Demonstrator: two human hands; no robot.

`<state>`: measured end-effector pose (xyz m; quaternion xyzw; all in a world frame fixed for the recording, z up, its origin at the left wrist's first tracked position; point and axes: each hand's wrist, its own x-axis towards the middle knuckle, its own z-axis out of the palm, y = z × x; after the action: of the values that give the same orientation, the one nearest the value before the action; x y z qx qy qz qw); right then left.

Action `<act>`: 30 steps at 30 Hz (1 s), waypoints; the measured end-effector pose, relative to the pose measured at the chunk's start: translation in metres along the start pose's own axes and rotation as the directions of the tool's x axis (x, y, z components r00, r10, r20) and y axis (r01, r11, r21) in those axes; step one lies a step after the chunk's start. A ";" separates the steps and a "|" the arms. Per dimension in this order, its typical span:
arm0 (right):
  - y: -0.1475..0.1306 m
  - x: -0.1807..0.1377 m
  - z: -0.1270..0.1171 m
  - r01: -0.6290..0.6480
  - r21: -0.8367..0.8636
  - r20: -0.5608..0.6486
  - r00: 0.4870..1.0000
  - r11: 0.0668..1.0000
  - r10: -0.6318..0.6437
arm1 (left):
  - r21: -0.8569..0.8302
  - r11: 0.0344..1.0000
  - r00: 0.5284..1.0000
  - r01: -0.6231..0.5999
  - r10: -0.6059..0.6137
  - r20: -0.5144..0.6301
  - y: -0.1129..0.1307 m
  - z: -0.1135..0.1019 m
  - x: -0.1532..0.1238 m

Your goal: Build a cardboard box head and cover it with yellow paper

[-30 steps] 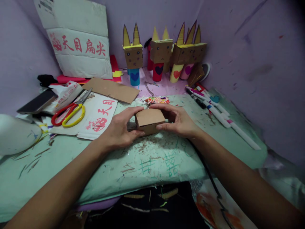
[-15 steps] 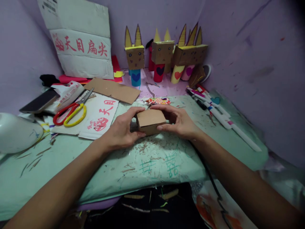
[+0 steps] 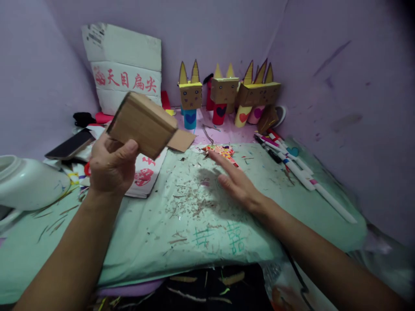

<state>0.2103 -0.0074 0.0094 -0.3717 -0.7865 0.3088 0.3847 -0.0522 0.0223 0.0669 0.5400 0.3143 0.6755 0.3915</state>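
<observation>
My left hand (image 3: 112, 166) is raised at the left and grips a small brown cardboard box (image 3: 142, 124), held tilted above the table. My right hand (image 3: 235, 181) lies flat on the green mat (image 3: 194, 224) with its fingers stretched out and holds nothing. Its fingertips point at a small colourful patterned piece (image 3: 223, 150) lying just beyond them. The mat under my right hand is strewn with cardboard scraps.
Several cardboard figures with pointed ears (image 3: 223, 93) stand at the back wall. Markers (image 3: 292, 162) lie at the right. A white printed carton (image 3: 125, 71), a flat cardboard piece (image 3: 181, 140), a phone (image 3: 69, 144) and a white jug (image 3: 29, 183) occupy the left.
My left hand has lifted the cardboard box up and to the left off the mat. My right hand has let go of it and now lies flat. The camera has tilted up.
</observation>
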 end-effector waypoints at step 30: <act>-0.063 -0.017 0.058 0.011 0.066 0.292 0.956 0.998 -0.030 | -0.173 0.949 0.954 0.262 -0.281 -0.100 -0.022 0.007 -0.012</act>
<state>0.1472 -0.0669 0.0214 -0.3011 -0.8283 0.3814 0.2788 -0.0397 0.0233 0.0440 0.4160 0.3546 0.6700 0.5023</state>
